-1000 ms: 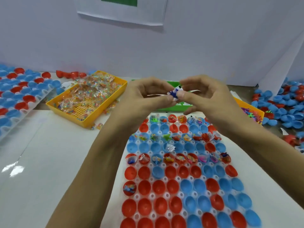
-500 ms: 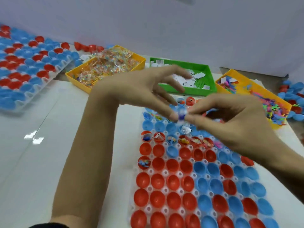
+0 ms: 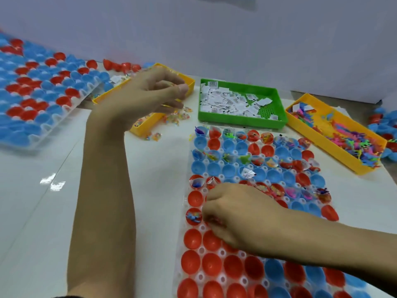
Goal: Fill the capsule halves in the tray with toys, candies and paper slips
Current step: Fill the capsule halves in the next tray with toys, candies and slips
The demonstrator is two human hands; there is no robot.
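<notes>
Tray [image 3: 185,211] of red and blue capsule halves [image 3: 192,238] lies flat on the desk [image 3: 43,211] right in front of you; far rows mostly hold toys, candies or slips, near rows show bare cups.

Your right hand [image 3: 238,218] sits low over the left columns, fingers curled down into a cup. Grip looks clenched on something small; what it is stays hidden under the fingers. Judged: you are dropping a piece in.

Your left hand [image 3: 148,95] hovers over the yellow candy bin [image 3: 190,81], fingers curled and pinching; whether a candy is in that grip, cannot tell. Likely fetching the next one while the right places.

Green bin [image 3: 240,122] of paper slips and yellow toy bin [image 3: 322,145] stand just beyond the tray. Loose candies [image 3: 176,117] lie on the desk beside the candy bin. Second filled tray [image 3: 38,91] far left. Your right forearm crosses the near rows, covering some cups.
</notes>
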